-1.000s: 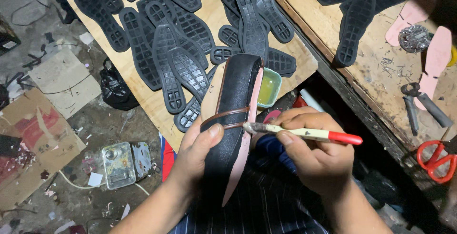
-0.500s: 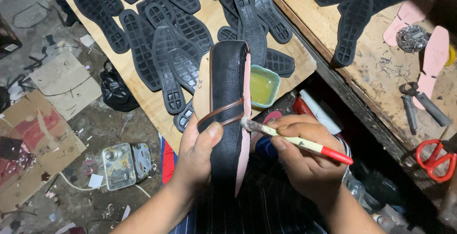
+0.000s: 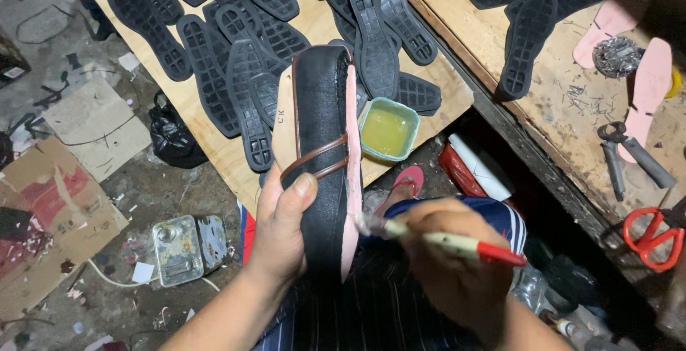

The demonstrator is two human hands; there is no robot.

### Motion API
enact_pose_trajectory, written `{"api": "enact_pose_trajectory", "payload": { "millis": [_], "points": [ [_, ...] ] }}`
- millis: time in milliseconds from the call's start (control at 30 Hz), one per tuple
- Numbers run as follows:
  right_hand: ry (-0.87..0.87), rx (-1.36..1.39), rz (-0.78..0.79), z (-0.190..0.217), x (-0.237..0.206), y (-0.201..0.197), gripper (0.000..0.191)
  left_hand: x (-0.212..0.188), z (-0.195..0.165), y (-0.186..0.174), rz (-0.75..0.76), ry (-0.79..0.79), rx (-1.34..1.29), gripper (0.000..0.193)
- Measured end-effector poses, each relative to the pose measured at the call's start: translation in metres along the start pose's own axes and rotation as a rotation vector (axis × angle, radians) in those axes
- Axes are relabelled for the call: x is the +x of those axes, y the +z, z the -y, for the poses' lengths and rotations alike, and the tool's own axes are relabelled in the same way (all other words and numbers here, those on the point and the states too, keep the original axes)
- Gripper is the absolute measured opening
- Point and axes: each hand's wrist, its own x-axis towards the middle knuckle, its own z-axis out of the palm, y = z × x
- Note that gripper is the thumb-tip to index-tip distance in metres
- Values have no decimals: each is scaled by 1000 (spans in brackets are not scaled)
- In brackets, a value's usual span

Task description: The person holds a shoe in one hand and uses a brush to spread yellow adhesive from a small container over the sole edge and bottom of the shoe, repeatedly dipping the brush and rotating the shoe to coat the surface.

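Note:
My left hand [image 3: 280, 231] grips a black shoe upper [image 3: 323, 144] mounted on a last, with a pink insole edge along its right side and a brown strap across it. My thumb rests just below the strap. My right hand [image 3: 450, 269] holds a brush with a red and white handle [image 3: 457, 242], its bristle end touching the pink edge low on the shoe. A small teal tub of yellow glue [image 3: 388, 129] sits on the board just right of the shoe.
Several black rubber soles [image 3: 243, 72] lie on the wooden board [image 3: 214, 151]. The bench at right [image 3: 543, 101] carries more soles, pink insoles [image 3: 650, 79], pincers [image 3: 622, 154] and red scissors [image 3: 647, 237]. Cardboard and a small metal box [image 3: 179, 247] lie on the floor.
The brush has moved down the pink edge of the shoe toward me. My left hand has kept its grip, and the shoe has tilted slightly upright.

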Motion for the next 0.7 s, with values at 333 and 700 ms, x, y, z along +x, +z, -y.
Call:
{"api": "enact_pose_trajectory", "payload": {
  "millis": [333,700],
  "points": [
    [204,323,-36,-19,-1,0,16,-1,-2,4,1,-69,37,62],
    [65,53,-131,-20,-2,5,21,-1,-1,8,104,53,107,65]
  ]
}}
